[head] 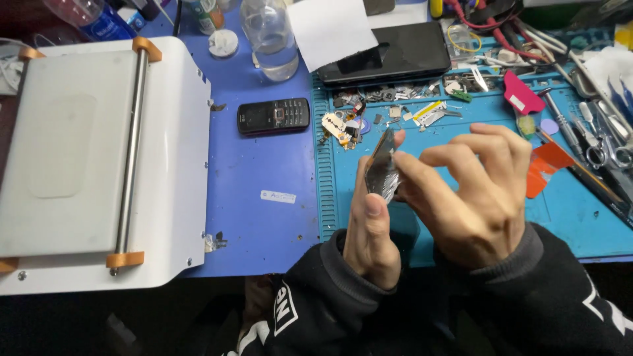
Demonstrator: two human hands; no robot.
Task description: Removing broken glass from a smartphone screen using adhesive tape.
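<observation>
Left hand [370, 227] pinched thin shiny dark glass panel [382, 168] edge-on above blue silicone work mat [461, 191]. Right hand [475, 191] fingertips closed on panel's edge. Judged best: support edges evenly, light pressure, avoid flexing.

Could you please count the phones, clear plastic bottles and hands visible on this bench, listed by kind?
Phones: 3 – small black keypad phone, large black phone under a white paper sheet, and the thin phone part held between left hand and right hand.
Clear bottles: 2 – upright bottle, lying bottle.
Hands: 2.
Total: 7
</observation>
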